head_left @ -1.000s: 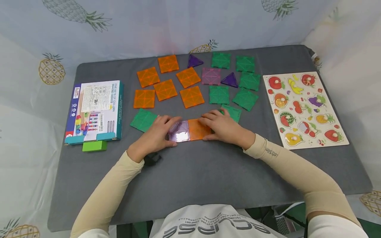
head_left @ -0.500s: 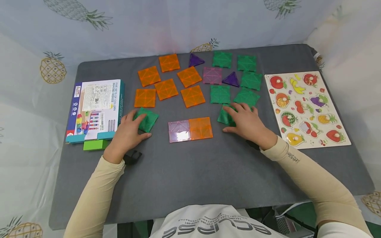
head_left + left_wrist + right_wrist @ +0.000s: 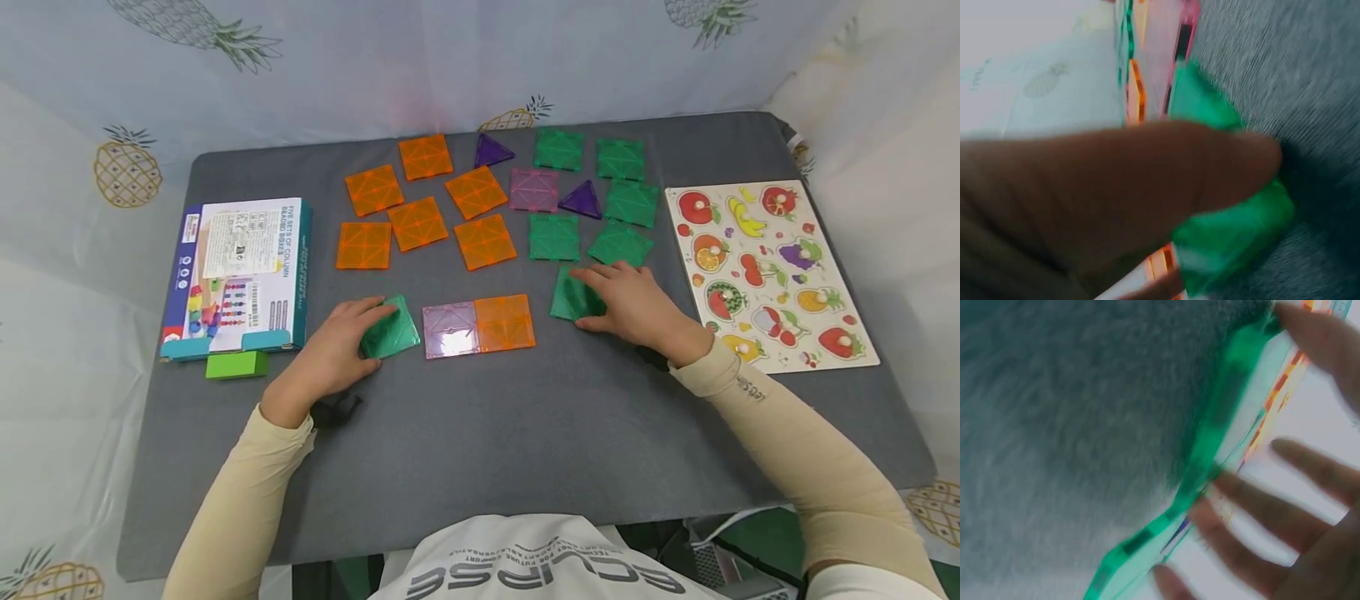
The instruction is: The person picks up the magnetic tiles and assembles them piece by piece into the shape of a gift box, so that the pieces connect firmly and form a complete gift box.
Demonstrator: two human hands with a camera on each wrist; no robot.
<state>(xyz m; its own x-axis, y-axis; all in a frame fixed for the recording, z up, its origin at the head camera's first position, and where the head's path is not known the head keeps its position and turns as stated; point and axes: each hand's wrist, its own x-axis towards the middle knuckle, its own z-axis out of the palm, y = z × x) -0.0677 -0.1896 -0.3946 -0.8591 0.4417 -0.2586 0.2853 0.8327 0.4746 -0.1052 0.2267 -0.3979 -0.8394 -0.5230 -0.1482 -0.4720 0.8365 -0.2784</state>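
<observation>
My left hand (image 3: 330,350) holds a green square magnetic tile (image 3: 396,330) by its edges, thumb at the near side and fingers at the far side. In the left wrist view the thumb crosses that blurred tile. On the right, my right hand (image 3: 637,310) grips another green magnetic tile (image 3: 570,296), thumb low and fingers along the top. The right wrist view shows this tile's edge (image 3: 1229,394) close up. Between the hands lie a light purple square tile (image 3: 448,321) and an orange square tile (image 3: 506,322), edge to edge and flat.
Several orange tiles (image 3: 418,223) lie at the back left. Green tiles (image 3: 553,237), a pink tile (image 3: 533,190) and two purple triangles (image 3: 582,200) sit at the back right. A boxed toy (image 3: 251,275) with a green block (image 3: 236,365) stands left; a fruit puzzle board (image 3: 772,275) lies right.
Both hands have left the purple and orange pair and gone outward to the green tiles. The left tile has shifted right, toward the pair; the right one has turned slightly.
</observation>
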